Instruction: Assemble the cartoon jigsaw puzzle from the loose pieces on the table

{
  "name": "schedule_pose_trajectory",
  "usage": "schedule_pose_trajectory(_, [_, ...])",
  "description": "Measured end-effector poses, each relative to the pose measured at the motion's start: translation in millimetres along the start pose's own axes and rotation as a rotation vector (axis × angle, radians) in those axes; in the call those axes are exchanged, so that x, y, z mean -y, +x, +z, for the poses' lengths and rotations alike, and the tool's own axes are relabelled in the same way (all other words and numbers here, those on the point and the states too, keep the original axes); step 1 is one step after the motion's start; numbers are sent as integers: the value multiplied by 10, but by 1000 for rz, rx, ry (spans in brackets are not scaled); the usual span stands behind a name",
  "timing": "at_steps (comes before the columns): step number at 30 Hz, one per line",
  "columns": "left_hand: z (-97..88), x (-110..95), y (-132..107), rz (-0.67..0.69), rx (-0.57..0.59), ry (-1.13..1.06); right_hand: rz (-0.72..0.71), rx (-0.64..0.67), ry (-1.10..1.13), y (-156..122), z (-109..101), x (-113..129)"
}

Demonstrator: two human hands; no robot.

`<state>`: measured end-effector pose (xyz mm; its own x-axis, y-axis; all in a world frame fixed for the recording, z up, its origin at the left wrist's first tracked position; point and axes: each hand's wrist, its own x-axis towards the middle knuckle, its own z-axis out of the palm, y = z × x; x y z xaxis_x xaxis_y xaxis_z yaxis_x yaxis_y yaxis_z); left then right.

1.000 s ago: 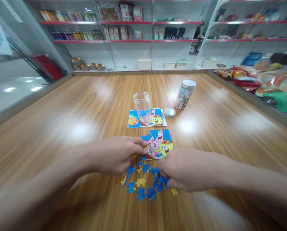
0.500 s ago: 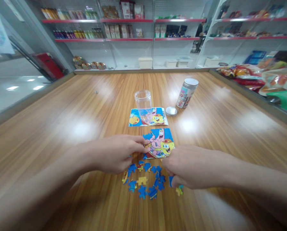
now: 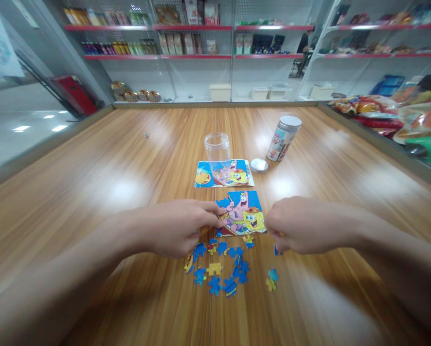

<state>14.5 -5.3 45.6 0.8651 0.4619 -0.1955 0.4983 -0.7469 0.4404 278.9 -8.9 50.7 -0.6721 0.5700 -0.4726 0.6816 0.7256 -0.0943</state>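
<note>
A partly joined jigsaw puzzle [image 3: 241,211] with a pink starfish and a yellow sponge figure lies on the wooden table. My left hand [image 3: 179,226] rests at its left edge, two outstretched fingertips apart and touching it; the other fingers are partly hidden. My right hand [image 3: 302,226], fingers curled, is by the puzzle's right edge. A blue puzzle piece [image 3: 277,250] shows under its fingers and is held there. Loose puzzle pieces [image 3: 214,269], mostly blue, lie below the puzzle. A small piece cluster [image 3: 272,279] lies to their right.
Behind the puzzle is a reference picture card [image 3: 203,175] with a clear plastic jar [image 3: 217,149] on it. A silvery lid [image 3: 259,165] and a printed can [image 3: 284,138] stand to the right. Bagged snacks [image 3: 377,113] line the right edge, shelves [image 3: 197,56] the back.
My right hand has moved right and away from me, off the puzzle's lower right corner, with the blue puzzle piece. A blue-yellow piece there is uncovered. My left hand stays at the left edge.
</note>
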Motion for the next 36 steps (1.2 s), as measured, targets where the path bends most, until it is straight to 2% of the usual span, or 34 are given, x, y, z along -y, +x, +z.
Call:
schedule_pose_trajectory(4, [0, 3, -6, 4, 6, 21, 45, -16, -50, 40, 30, 3])
schedule_pose_trajectory(14, [-6, -2, -6, 24, -12, -5, 16, -149, -149, 2, 134, 115])
schedule_pose_trajectory(16, [0, 3, -4, 27, -13, -1, -18, -153, -129, -23, 109, 182])
schedule_pose_trajectory(20, [7, 8, -2, 19, -4, 5, -191, -224, 8, 1, 86, 422])
schedule_pose_trajectory(23, [0, -2, 0, 6, 16, 8, -304, -261, 104, 83, 168, 570])
schedule_pose_trajectory(26, [-11, -17, 4, -2, 35, 3, -375, -263, 136, 150, 277, 609])
schedule_pose_trajectory(31, [-18, -23, 11, -1, 33, -4, -428, -235, 147, 142, 314, 581])
schedule_pose_trajectory(36, [-14, -12, 1, -3, 41, -9, -372, -256, 140, 133, 329, 660])
